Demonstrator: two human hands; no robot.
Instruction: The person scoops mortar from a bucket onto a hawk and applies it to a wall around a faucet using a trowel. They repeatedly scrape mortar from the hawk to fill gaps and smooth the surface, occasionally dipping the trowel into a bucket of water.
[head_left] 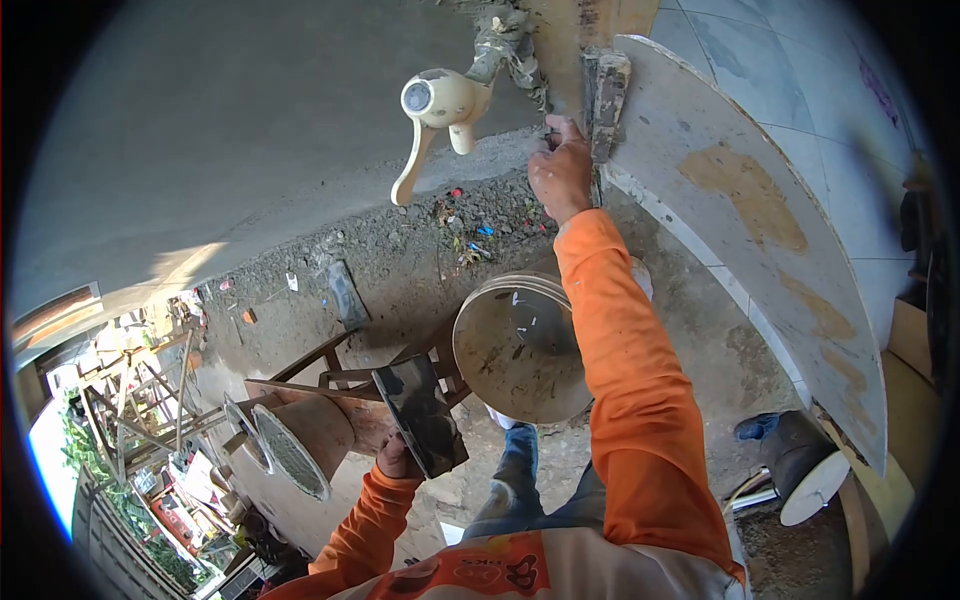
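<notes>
- The dark board [422, 415] is in front of the person, low and left of the bucket. The left hand [398, 457] has its fingers closed on the board's near edge. Maybe it is held out there so it stays close and the other arm is free.
- The right hand [562, 172] is up by the wall [250, 110], with its fingers bent and close together. I cannot tell if they pinch something small.
- Just beside that hand is a rough wood block [609, 105], against the end of a big pale panel [700, 200]. Maybe the block helps keep the panel's end in place.
- A cream tap [450, 98] sticks out of the wall, near the right hand. Its handle hangs down.
- A round bucket [520, 345] is partly behind the right sleeve [630, 350], perhaps put there to be easy to reach.
- Bits of trash [480, 235] lie on the dirt by the wall.
- The shirt [500, 570] has letters like "DKS", but they are hard to read.
</notes>
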